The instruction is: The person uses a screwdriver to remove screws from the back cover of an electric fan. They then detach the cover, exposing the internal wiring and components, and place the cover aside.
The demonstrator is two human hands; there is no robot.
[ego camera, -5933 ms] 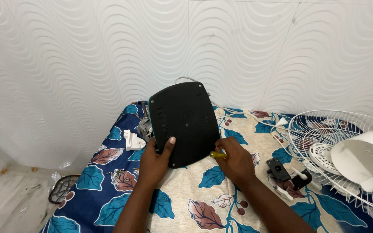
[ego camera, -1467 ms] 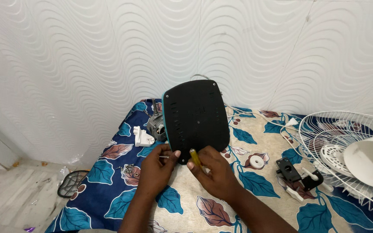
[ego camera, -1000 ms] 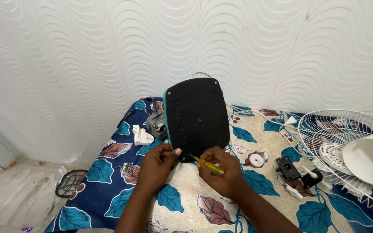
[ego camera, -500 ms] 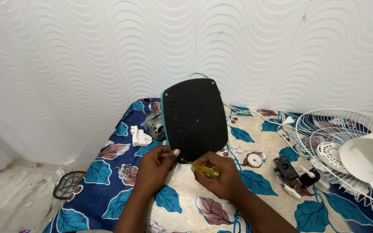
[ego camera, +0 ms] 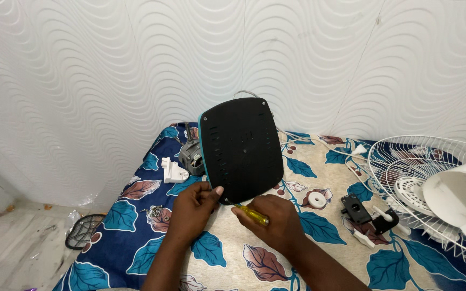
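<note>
A black fan base plate point(ego camera: 242, 148) with a teal edge stands upright on a leaf-patterned cloth point(ego camera: 233, 253). My left hand point(ego camera: 194, 207) grips its lower left corner, thumb on the black face. My right hand point(ego camera: 272, 220) holds a yellow-handled screwdriver point(ego camera: 253, 214), its tip against the plate's bottom edge near my left thumb.
A grey fan motor point(ego camera: 191, 156) and a white plastic bracket point(ego camera: 172, 171) lie left of the plate. On the right are a white ring point(ego camera: 315, 200), a black bracket point(ego camera: 356, 208), a white wire fan guard point(ego camera: 422, 188) and a white housing point(ego camera: 462, 196). Small metal parts point(ego camera: 156, 213) lie near my left wrist.
My right hand has turned the screwdriver from upright to lying low, and brought its tip to the plate's bottom edge. My left hand has kept its grip on the plate.
</note>
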